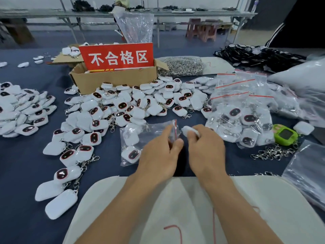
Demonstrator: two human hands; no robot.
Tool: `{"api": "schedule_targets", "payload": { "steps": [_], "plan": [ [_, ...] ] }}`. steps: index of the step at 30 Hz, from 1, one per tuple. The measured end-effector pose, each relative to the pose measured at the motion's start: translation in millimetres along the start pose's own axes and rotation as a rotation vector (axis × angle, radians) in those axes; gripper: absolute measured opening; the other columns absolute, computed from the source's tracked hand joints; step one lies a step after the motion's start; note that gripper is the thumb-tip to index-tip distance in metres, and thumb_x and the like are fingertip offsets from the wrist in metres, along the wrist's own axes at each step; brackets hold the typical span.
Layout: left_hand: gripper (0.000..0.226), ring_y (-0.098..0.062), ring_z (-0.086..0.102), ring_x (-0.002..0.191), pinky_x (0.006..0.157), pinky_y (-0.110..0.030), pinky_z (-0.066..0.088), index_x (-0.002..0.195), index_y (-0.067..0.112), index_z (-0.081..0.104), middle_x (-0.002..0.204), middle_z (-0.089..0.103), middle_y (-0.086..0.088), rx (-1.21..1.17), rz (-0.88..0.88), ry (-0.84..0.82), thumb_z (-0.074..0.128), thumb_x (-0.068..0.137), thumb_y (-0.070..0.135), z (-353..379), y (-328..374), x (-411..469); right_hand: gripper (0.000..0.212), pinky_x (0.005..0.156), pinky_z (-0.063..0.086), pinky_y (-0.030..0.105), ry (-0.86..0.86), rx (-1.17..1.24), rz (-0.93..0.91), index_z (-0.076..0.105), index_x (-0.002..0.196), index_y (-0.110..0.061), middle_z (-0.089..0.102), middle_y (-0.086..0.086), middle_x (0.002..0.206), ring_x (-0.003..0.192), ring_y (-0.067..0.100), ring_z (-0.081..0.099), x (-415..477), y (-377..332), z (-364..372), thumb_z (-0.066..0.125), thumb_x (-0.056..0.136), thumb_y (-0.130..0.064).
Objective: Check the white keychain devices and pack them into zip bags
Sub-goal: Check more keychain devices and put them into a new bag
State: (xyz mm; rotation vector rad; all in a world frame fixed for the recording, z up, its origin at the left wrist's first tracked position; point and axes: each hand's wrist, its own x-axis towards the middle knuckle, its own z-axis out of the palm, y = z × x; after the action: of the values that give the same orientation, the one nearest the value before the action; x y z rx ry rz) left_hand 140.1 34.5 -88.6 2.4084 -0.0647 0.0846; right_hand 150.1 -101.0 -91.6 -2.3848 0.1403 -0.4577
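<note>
A clear zip bag (140, 138) with a red strip lies on the blue cloth in front of me, and white keychain devices (131, 154) show inside it. My left hand (159, 155) pinches the bag's open mouth at its right end. My right hand (204, 147) grips a white keychain device (189, 129) just right of that mouth. A large heap of loose white keychain devices (123, 106) with dark red-rimmed screens spreads behind and to the left.
A cardboard box (114, 80) with a red sign stands behind the heap. Filled zip bags (241, 110) pile up at the right, beside a green device (285, 134) and loose metal clasps (274, 152). Another heap of devices (22, 110) lies far left.
</note>
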Motion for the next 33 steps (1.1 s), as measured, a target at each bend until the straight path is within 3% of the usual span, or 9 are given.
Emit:
{"api": "schedule_targets", "payload": {
  "steps": [3,6,9,11,13,19,26,29,33],
  "plan": [
    [0.024,-0.025,0.064,0.105,0.073,-0.036,0.038,0.115,0.037,0.058,0.109,0.070,0.005,0.307,-0.040,0.112,0.052,0.093,0.044,-1.3,3.8,-1.8,0.018,0.060,0.040,0.012,0.077,0.268,0.102,0.066,0.080,-0.025,0.065,-0.007,0.070,0.065,0.006,0.057,-11.1,8.9,-18.7,0.058,0.096,-0.027],
    [0.029,-0.023,0.060,0.106,0.076,-0.036,0.038,0.120,0.034,0.061,0.112,0.069,0.004,0.396,-0.020,0.214,0.056,0.092,0.041,1.6,2.5,-4.5,0.015,0.049,0.042,0.025,-0.061,0.594,0.215,0.065,0.079,-0.025,0.068,0.001,0.069,0.045,0.016,0.059,-18.2,12.9,-28.9,0.056,0.090,-0.031],
    [0.058,-0.012,0.047,0.122,0.101,-0.020,0.035,0.140,0.031,0.060,0.130,0.062,0.007,0.126,0.225,0.242,0.072,0.084,0.026,3.7,4.4,-6.9,0.009,0.052,0.048,0.033,-0.178,0.542,0.187,0.068,0.085,-0.031,0.071,0.000,0.065,0.049,0.020,0.064,-17.0,13.6,-28.9,0.066,0.086,-0.022],
    [0.048,-0.007,0.052,0.116,0.099,-0.005,0.030,0.127,0.029,0.071,0.123,0.066,0.009,-0.031,0.375,0.252,0.072,0.081,0.016,3.0,9.3,-7.4,0.018,0.058,0.055,0.036,-0.212,0.451,0.127,0.070,0.083,-0.030,0.072,-0.001,0.066,0.057,0.021,0.066,-16.4,11.3,-27.2,0.073,0.081,-0.012],
    [0.031,-0.008,0.059,0.104,0.094,-0.007,0.036,0.111,0.028,0.079,0.108,0.073,0.012,-0.085,0.434,0.235,0.068,0.084,0.016,1.9,9.3,-7.0,0.022,0.062,0.056,0.032,-0.231,0.431,0.104,0.073,0.081,-0.031,0.072,-0.003,0.066,0.060,0.018,0.066,-17.0,9.8,-26.0,0.075,0.076,-0.010],
    [0.020,-0.003,0.068,0.078,0.075,-0.030,0.053,0.098,0.041,0.077,0.080,0.073,0.024,-0.276,0.172,0.167,0.064,0.090,0.028,-3.9,1.5,-3.8,0.028,0.050,0.041,0.014,-0.231,0.843,0.276,0.082,0.082,-0.022,0.068,-0.006,0.063,0.051,0.004,0.053,-9.4,7.4,-30.9,0.075,0.080,0.004],
    [0.019,-0.002,0.068,0.066,0.063,-0.012,0.049,0.092,0.049,0.076,0.075,0.074,0.020,-0.396,0.134,0.213,0.072,0.091,0.030,-5.7,0.3,-2.8,0.020,0.050,0.040,0.017,-0.302,0.794,0.245,0.074,0.090,-0.022,0.067,-0.007,0.063,0.052,0.010,0.050,-7.6,2.7,-25.8,0.066,0.088,-0.003],
    [0.027,-0.003,0.064,0.060,0.060,-0.019,0.051,0.091,0.062,0.072,0.072,0.073,0.018,-0.409,0.159,0.182,0.069,0.089,0.035,-6.9,2.9,-3.9,0.031,0.051,0.042,0.014,-0.276,0.844,0.252,0.076,0.081,-0.031,0.072,-0.005,0.073,0.054,0.005,0.053,-8.4,0.7,-24.3,0.065,0.089,-0.003],
    [0.025,-0.002,0.065,0.065,0.065,-0.026,0.052,0.096,0.058,0.072,0.077,0.074,0.020,-0.422,0.157,0.155,0.065,0.087,0.036,-7.8,5.6,-6.1,0.034,0.054,0.042,0.011,-0.255,0.862,0.249,0.075,0.075,-0.030,0.071,-0.009,0.070,0.057,-0.002,0.056,-8.9,-2.0,-24.1,0.065,0.088,-0.001]
  ]
}}
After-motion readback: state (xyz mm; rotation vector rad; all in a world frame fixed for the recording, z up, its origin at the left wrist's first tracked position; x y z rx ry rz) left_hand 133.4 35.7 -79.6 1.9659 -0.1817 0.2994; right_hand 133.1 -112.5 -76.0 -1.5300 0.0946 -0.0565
